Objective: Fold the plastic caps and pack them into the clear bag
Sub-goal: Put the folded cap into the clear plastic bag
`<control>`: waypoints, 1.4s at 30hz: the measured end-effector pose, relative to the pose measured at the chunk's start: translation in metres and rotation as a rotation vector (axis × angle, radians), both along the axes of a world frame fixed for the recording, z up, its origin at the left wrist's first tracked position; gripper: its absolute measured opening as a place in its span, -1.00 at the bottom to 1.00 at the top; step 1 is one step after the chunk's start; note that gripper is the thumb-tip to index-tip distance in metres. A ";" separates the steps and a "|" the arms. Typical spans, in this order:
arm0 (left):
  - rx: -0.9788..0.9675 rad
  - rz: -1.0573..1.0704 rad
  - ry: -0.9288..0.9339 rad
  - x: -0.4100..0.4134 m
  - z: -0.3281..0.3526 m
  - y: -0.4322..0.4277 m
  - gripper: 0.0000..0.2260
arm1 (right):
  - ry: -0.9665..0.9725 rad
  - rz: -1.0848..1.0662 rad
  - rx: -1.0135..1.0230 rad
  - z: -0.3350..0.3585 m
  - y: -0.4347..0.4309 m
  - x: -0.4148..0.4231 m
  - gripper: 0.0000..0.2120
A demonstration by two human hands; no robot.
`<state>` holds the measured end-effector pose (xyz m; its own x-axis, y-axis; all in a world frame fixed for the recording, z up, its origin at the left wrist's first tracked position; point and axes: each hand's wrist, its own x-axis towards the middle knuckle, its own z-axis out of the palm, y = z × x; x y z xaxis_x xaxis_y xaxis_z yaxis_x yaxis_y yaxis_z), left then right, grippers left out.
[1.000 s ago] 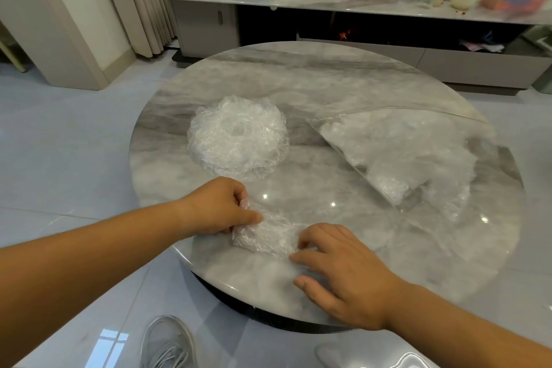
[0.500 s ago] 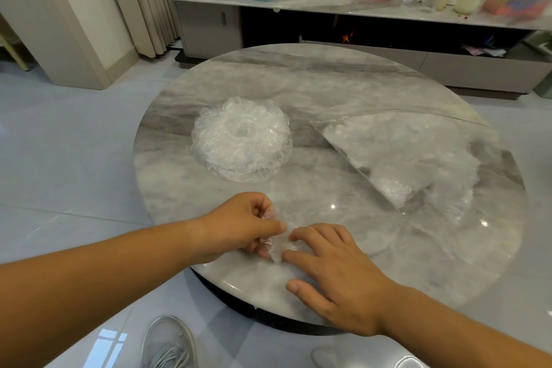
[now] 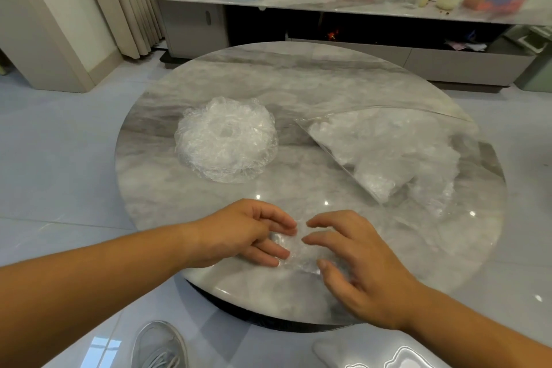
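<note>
Head view: small crumpled cap (image 3: pixel 298 252) on the near edge of the table (image 3: pixel 298 84), between left hand (image 3: pixel 239 233) and right hand (image 3: pixel 361 260), fingers of both spread and loosely straight, tips on the film, nothing pinched. Best pressed flat to push air out (springy film, likely to reopen), then pinched along the fold and slid into the clear bag (image 3: pixel 388 152), off to the right.

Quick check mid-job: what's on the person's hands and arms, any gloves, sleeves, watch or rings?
Nothing worn shows. The left hand and right hand are bare: no gloves, and no rings on the fingers in view. The left forearm and right forearm are bare to the picture's edge, with no sleeve, watch or band at either wrist.
</note>
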<state>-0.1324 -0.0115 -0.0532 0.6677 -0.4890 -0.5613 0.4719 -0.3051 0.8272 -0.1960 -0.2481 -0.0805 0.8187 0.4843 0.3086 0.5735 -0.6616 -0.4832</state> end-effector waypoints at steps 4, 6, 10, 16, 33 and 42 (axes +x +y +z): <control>0.012 0.038 0.058 0.002 0.006 -0.004 -0.61 | 0.032 0.174 -0.238 -0.002 0.006 -0.005 -0.67; 0.019 0.035 0.071 0.004 0.009 -0.006 -0.65 | 0.047 0.187 -0.318 -0.006 0.005 -0.007 -0.66; 0.155 0.020 -0.165 0.012 0.009 -0.008 -0.84 | 0.024 0.190 -0.392 -0.008 0.000 -0.010 -0.64; 0.574 -0.240 -0.554 0.027 0.006 -0.026 -0.63 | -0.031 0.224 -0.466 -0.010 -0.009 -0.012 -0.60; -0.177 0.157 0.272 0.013 0.009 -0.036 -0.71 | 0.855 -0.315 0.903 0.014 -0.004 0.007 -0.66; -0.221 0.056 0.417 -0.001 0.012 -0.035 -0.71 | 0.640 -0.176 0.816 0.014 -0.001 0.007 -0.52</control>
